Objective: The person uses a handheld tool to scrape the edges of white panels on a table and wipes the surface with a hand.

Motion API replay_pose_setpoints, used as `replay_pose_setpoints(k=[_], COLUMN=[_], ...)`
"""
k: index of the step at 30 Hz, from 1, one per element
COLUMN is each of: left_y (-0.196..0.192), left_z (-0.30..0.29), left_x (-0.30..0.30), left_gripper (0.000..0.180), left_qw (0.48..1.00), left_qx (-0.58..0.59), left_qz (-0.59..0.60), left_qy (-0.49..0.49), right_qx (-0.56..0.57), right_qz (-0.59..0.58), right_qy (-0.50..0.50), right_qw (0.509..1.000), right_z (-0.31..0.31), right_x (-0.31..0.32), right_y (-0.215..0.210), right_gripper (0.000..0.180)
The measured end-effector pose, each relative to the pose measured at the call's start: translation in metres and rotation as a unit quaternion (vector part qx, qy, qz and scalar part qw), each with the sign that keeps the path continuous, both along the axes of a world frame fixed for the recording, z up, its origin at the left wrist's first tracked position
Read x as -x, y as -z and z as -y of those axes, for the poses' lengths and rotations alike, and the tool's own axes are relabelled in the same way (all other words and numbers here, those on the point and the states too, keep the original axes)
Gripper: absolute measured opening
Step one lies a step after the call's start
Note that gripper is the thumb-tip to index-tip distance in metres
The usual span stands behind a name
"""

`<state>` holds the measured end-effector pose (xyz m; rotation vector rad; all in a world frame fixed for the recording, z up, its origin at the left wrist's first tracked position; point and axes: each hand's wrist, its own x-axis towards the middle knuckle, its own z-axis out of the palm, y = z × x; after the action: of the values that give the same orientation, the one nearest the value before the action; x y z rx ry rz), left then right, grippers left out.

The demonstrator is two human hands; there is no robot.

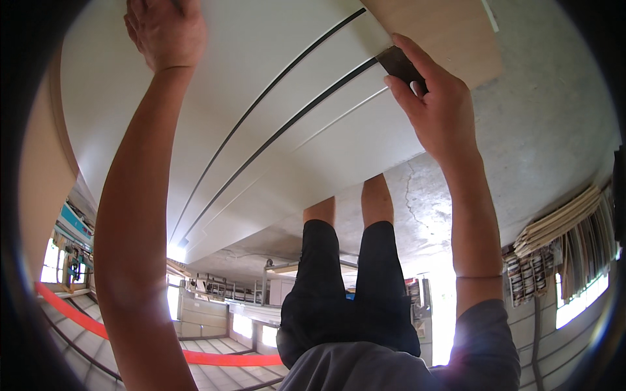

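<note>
A large white panel (pixel 313 130) with two long dark grooves fills the upper middle of the view. My left hand (pixel 166 32) lies on its far left part, palm down, with the fingertips cut off by the frame's upper edge. My right hand (pixel 437 104) grips a small dark flat tool (pixel 399 64) between thumb and fingers. The tool's tip sits at the end of one groove. That spot is where the panel meets a light wooden board (pixel 450 32). Both forearms reach up from the lower edge.
My own legs in black shorts (pixel 352 287) stand on a cracked concrete floor (pixel 541 130) beside the panel. A stack of thin boards (pixel 561 221) lies at the right. Shelving, windows and a red beam (pixel 208 357) show along the lower rim.
</note>
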<state>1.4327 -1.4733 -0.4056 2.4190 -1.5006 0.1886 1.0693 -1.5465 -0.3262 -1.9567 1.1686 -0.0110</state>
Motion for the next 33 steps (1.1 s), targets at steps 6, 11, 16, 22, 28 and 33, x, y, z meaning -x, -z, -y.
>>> replay_pose_setpoints(k=[6,11,16,22,28,33], left_y=[0.002,0.0,-0.003,-0.001,-0.002,-0.002], left_z=[0.002,0.003,0.002,0.004,0.004,0.003], left_x=[0.002,0.006,0.008,0.008,0.01,0.009], left_gripper=[0.062,0.063,0.064,0.064,0.064,0.064], left_qw=[1.0,1.0,1.0,1.0,1.0,1.0], left_qx=[-0.005,0.003,-0.007,-0.014,-0.007,-0.006], left_qz=[0.009,0.013,0.021,0.027,0.017,0.016], left_qy=[-0.004,0.003,-0.002,-0.006,0.0,0.0], right_qx=[0.046,0.036,0.114,0.064,0.097,0.098], right_qz=[0.022,-0.033,-0.03,-0.042,-0.003,0.002], right_qy=[-0.078,0.029,0.007,0.044,0.041,0.039], right_qw=[0.996,0.998,0.993,0.996,0.994,0.994], right_z=[0.024,0.006,-0.014,-0.016,-0.019,-0.017], right_x=[-0.018,-0.007,0.009,-0.003,-0.005,-0.009], right_y=[0.007,-0.012,-0.022,-0.01,0.0,-0.004], right_gripper=[0.05,0.052,0.054,0.052,0.048,0.047])
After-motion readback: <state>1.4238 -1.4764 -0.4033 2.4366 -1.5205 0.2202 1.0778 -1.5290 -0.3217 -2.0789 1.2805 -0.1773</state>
